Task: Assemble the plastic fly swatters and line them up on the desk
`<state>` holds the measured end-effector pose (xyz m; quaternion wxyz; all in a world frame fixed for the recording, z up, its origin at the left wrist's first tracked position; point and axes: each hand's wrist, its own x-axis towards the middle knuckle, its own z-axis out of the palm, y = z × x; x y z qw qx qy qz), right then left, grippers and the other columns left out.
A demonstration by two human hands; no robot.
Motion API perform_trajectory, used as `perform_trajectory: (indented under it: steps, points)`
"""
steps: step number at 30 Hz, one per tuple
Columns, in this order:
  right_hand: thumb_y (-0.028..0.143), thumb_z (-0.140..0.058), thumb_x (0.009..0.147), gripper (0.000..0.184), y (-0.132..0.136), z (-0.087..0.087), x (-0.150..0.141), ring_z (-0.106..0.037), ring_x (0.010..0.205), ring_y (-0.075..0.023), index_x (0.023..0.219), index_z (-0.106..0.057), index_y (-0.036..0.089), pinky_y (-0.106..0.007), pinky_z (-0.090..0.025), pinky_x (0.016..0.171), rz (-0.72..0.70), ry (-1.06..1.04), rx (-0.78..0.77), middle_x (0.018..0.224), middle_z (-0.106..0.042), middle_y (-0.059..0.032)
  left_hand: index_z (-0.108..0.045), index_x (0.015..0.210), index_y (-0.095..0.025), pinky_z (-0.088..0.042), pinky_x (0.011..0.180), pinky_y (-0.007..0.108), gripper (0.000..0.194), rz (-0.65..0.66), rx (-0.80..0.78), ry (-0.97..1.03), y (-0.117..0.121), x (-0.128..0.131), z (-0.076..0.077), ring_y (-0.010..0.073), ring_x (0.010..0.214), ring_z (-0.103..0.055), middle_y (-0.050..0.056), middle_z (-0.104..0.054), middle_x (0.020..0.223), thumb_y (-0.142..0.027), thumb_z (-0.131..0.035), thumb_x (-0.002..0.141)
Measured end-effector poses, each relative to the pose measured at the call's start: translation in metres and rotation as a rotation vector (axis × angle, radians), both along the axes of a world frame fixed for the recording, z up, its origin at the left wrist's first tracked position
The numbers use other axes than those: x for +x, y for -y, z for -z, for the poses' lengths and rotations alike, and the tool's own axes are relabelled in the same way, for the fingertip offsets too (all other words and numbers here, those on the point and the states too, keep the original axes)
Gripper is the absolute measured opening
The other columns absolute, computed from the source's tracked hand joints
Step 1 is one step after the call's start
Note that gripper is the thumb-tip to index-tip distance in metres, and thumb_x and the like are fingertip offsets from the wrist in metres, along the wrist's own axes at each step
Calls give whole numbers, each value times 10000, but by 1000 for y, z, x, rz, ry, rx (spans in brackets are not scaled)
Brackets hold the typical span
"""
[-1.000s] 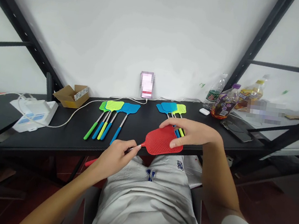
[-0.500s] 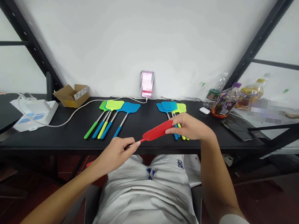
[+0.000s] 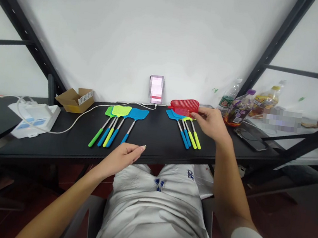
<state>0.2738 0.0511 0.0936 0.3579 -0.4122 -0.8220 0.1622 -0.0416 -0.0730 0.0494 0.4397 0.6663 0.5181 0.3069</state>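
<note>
My right hand (image 3: 211,124) pinches the right end of a red fly swatter (image 3: 184,105), its perforated head held over the back of the right-hand group. Below it lie blue fly swatters (image 3: 174,114) and yellow-green fly swatters (image 3: 194,134), their handles pointing towards me. My left hand (image 3: 123,158) hovers at the desk's front edge, fingers curled together with nothing in them. Near it, a second group spreads out on the left: a green fly swatter (image 3: 96,137), a yellow-green fly swatter (image 3: 121,111) and several blue ones (image 3: 138,114). The red swatter's handle is not visible.
A phone (image 3: 156,89) leans on the wall, plugged into a white cable (image 3: 80,118). An open cardboard box (image 3: 75,100) and a white power strip (image 3: 37,120) sit left. Drink bottles (image 3: 239,108) and a dark phone (image 3: 250,139) are right, by the black frame (image 3: 270,44).
The red swatter has left my left hand and moved up and away with my right hand, over the right-hand group. My left hand stays near the desk edge.
</note>
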Motion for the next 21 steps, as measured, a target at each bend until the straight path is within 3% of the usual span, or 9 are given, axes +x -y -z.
perform_trajectory:
  steps: [3, 7, 11, 15, 18, 21]
  points:
    - [300, -451, 1006, 378, -9, 13, -20, -647, 1005, -301, 1250, -703, 158, -381, -468, 871, 272, 186, 193, 1108, -730, -138, -365, 591, -206, -171, 426, 235, 545, 14, 14, -6, 1, 4, 1, 89, 506, -210, -48, -284, 569, -610, -511, 926]
    - [245, -369, 1029, 455, -11, 36, -59, -634, 1067, -322, 1430, -571, 172, -393, -478, 863, 337, 468, 151, 1206, -681, -183, -417, 601, -197, -190, 428, 226, 535, 29, 32, -29, 3, 5, 2, 90, 505, -228, -51, -305, 560, -608, -497, 934]
    - [268, -544, 971, 454, -6, 45, -69, -586, 1172, -343, 1411, -573, 164, -438, -447, 973, 136, 647, 84, 1326, -605, -202, -474, 644, -192, -175, 422, 222, 515, 6, 3, 9, 2, 2, 5, 82, 482, -227, -64, -305, 554, -617, -515, 932]
    - [256, -514, 992, 373, 12, 31, -66, -603, 1155, -296, 1337, -620, 162, -404, -448, 967, 2, 449, 85, 1269, -646, -177, -494, 730, -195, -147, 428, 219, 448, -47, -66, 204, 0, 0, 8, 69, 456, -197, -92, -250, 553, -579, -521, 957]
    - [366, -503, 1017, 330, 33, 19, -75, -668, 1002, -236, 1203, -681, 161, -337, -487, 859, -308, 304, -26, 1112, -724, -123, -539, 871, -192, -249, 481, 213, 310, -24, -33, 419, 2, 3, 6, 72, 506, -330, -71, -367, 628, -483, -566, 972]
    - [511, -553, 982, 403, 51, 20, -93, -706, 866, -183, 1123, -697, 162, -271, -503, 759, -694, 327, -282, 991, -762, -77, -537, 942, -204, -383, 586, 240, 210, 4, 20, 634, 8, 8, 1, 104, 627, -485, -37, -482, 715, -404, -589, 977]
